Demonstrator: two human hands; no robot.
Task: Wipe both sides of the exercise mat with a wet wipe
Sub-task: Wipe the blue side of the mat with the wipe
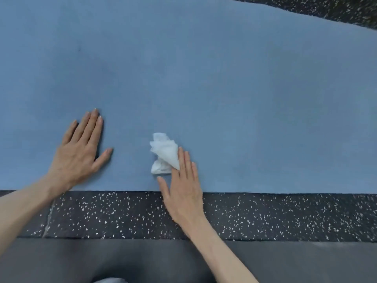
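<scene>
A blue exercise mat [204, 78] lies flat on the floor and fills most of the head view. A crumpled white wet wipe [164, 153] sits on the mat near its front edge. My right hand [183, 186] lies flat with straight fingers, its fingertips on the right side of the wipe and its palm over the mat's front edge. My left hand [81, 152] rests flat on the mat to the left of the wipe, fingers spread, with nothing in it.
Black rubber flooring with white speckles [285, 217] runs along the mat's front edge and shows again at the top right [336, 9]. My knees in dark grey trousers [122, 262] fill the bottom of the view.
</scene>
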